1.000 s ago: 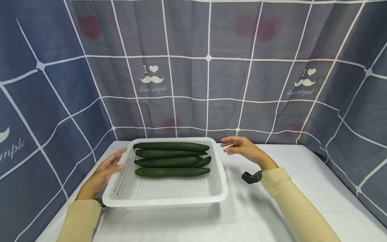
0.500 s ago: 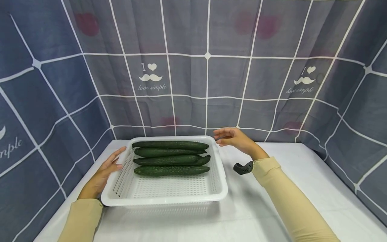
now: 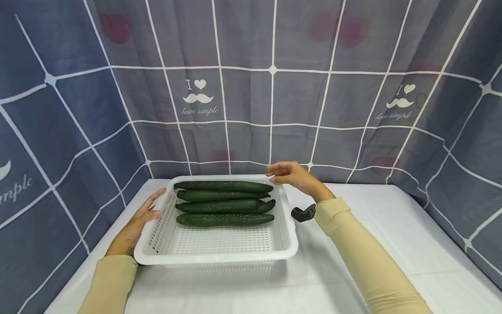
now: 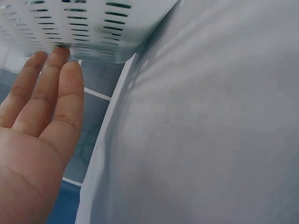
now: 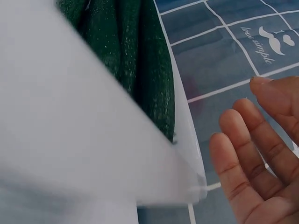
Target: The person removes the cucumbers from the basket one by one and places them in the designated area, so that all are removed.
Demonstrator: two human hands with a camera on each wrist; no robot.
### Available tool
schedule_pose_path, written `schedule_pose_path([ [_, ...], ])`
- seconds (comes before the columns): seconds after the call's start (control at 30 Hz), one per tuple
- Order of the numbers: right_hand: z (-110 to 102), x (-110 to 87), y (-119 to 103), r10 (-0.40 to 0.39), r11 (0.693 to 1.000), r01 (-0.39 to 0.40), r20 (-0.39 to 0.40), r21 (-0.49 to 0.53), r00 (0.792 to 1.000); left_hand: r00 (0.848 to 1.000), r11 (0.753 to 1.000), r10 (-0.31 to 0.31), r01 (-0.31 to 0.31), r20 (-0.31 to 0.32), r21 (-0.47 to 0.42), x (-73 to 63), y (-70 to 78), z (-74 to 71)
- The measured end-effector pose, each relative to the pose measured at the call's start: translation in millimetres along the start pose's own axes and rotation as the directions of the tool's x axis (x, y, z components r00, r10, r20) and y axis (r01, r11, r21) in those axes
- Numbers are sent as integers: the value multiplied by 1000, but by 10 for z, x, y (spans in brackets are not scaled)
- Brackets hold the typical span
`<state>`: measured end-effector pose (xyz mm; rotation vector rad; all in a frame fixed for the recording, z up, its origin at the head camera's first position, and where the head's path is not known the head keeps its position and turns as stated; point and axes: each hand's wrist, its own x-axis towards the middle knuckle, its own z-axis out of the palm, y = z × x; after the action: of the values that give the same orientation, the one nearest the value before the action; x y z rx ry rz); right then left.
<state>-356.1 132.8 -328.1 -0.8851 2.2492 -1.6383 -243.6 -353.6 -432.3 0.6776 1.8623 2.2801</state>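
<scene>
A white perforated plastic basket (image 3: 215, 259) stands on the table, with several dark green cucumbers (image 3: 225, 220) lying side by side across its back half. My left hand (image 3: 137, 221) is along the basket's left side, fingers extended. In the left wrist view its fingertips (image 4: 71, 74) reach up to the slotted wall from beneath the rim. Above the back right corner of the basket is my right hand (image 3: 296, 178), fingers loosely bent and nothing in them. The right wrist view shows that palm beside the rim, apart from the cucumbers (image 5: 156, 79).
A white cloth (image 3: 353, 244) covers the table and extends to the right of the basket. Grey-blue checked curtains (image 3: 243, 100) close off the back and both sides. A black wrist-camera mount (image 3: 303, 213) juts from the right sleeve.
My right hand has moved left and slightly back, from beside the basket to over its back right corner. The left hand stays at the left side, and the cucumbers lie as before.
</scene>
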Motion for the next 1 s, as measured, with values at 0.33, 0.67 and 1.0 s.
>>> schedule_pose_path([
  [0.33, 146, 189, -51, 6, 1000, -6, 11, -3, 1000, 998, 999, -40, 41, -52, 29, -7, 17, 58],
  [0.67, 343, 345, -43, 42, 998, -41, 24, -45, 999, 997, 999, -44, 45, -69, 9, -17, 5, 56],
  [1.0, 507, 455, -17, 52, 999, -51, 33, -17, 998, 999, 999, -37, 35, -37, -35, -15, -1, 49],
])
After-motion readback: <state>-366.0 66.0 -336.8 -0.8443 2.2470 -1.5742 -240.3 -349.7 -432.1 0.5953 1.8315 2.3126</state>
